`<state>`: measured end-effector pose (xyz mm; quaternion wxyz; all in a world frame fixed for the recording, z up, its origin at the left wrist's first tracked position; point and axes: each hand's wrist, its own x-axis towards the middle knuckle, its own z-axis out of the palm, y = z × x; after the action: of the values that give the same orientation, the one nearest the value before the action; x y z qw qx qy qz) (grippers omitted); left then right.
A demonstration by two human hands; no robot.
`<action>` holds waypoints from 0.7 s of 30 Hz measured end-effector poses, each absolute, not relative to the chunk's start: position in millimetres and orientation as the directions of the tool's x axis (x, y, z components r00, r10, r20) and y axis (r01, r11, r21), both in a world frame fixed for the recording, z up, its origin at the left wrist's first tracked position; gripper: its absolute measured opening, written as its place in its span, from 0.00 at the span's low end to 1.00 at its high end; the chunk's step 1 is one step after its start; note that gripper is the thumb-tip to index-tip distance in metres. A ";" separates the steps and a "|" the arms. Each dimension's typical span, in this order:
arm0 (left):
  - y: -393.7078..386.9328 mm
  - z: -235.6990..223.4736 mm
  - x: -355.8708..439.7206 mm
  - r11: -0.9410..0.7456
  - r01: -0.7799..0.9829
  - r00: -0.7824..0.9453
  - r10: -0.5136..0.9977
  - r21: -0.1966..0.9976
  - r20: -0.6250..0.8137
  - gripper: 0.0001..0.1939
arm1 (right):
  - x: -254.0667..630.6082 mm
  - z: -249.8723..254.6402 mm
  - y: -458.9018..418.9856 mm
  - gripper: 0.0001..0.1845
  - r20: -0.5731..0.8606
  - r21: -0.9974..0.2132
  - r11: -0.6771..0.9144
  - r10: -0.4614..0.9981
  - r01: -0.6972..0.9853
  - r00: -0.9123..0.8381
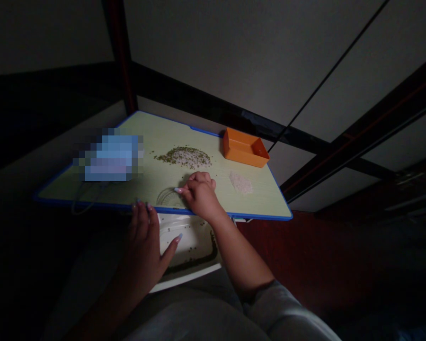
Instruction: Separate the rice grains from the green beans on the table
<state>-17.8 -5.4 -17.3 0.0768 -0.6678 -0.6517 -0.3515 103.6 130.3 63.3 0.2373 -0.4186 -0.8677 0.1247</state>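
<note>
My right hand (202, 194) is over the front part of the table (152, 132), its fingers curled in and the thumb pressed against them. What they hold, if anything, is hidden. Just beyond it lies a mixed pile (190, 157) of green beans and pale grains. To its right is a smaller heap of pale grains (241, 183). My left hand (144, 232) is open at the table's front edge, thumb spread away from the fingers. Between my forearms, below the tabletop, a white tray (188, 240) holds green beans gathered along its near and right sides.
An orange rectangular box (244, 148) stands at the back right of the table. On the left is a pixelated bluish thing (111, 156), with a thin cord or strap (85, 207) by it. The tabletop has a blue rim; a semicircular scale (168, 196) shows near the front.
</note>
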 end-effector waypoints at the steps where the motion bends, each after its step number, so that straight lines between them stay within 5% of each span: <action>1: -5.5 -17.2 -17.8 -0.141 0.925 -0.094 0.815 0.353 0.571 0.46 | 103.8 63.6 129.8 0.17 0.314 -0.414 0.621 0.784 0.666 -0.536; 21: -5.5 -17.1 -17.2 -0.134 0.923 -0.099 0.822 0.360 0.561 0.46 | 109.1 71.1 125.2 0.15 0.398 -0.449 0.619 0.784 0.644 -0.476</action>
<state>-17.2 -5.5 -17.1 0.0726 -0.6674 -0.6539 -0.3490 109.1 125.2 71.1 0.2928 -0.4196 -0.8508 0.1193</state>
